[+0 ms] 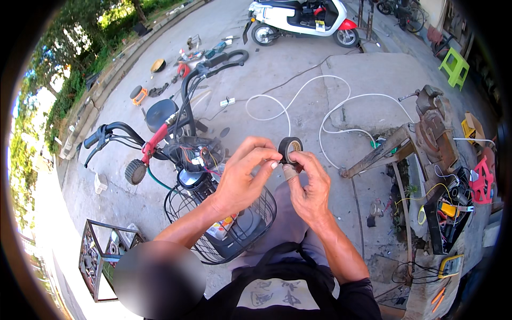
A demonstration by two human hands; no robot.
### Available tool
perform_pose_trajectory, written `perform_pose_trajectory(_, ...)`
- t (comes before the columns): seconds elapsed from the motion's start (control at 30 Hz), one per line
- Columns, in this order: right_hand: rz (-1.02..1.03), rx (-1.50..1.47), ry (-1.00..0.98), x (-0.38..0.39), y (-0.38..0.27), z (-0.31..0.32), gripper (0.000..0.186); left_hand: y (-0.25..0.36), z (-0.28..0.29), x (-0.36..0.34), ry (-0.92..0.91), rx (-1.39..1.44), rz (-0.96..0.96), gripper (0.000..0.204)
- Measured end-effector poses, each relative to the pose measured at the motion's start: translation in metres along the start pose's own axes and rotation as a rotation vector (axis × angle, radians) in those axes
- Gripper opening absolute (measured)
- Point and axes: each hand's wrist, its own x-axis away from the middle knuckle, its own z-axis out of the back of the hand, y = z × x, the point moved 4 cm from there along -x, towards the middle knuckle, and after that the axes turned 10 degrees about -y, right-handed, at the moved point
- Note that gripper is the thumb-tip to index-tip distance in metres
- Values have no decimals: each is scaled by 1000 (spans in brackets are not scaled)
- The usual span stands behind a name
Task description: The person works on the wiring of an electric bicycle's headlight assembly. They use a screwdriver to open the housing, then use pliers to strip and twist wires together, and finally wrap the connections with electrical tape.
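Observation:
A roll of black electrical tape (284, 145) is held up in front of my chest. My right hand (311, 193) grips its lower side between thumb and fingers. My left hand (241, 176) is closed in a pinch at the roll's left edge, thumb and index fingertips touching the tape there; any loose tape end is too small to make out. Below my left forearm is the black wire basket (273, 213) of an electric bike. Exposed coloured wires (200, 160) lie behind the basket, near the bike's red stem (154, 140).
The bike's handlebar (114, 126) reaches left, beside a black seat (161, 114). A metal vise (431, 125) stands at right, near a black tool box (440, 240). White hose (325, 120) loops across the ground. A metal-framed parts rack (92, 266) stands lower left; a white scooter (304, 18) is parked behind.

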Motion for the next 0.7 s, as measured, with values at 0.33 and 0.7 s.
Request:
perform_pose_trajectory(0.33,24,7,-9,-1,1,0,36,3,-1,-3,36,-99,-78,31)
perform_pose_trajectory(0.7,36,28,-7,-4,3,2,38,8,-1,-5,23,-280,-146,27)
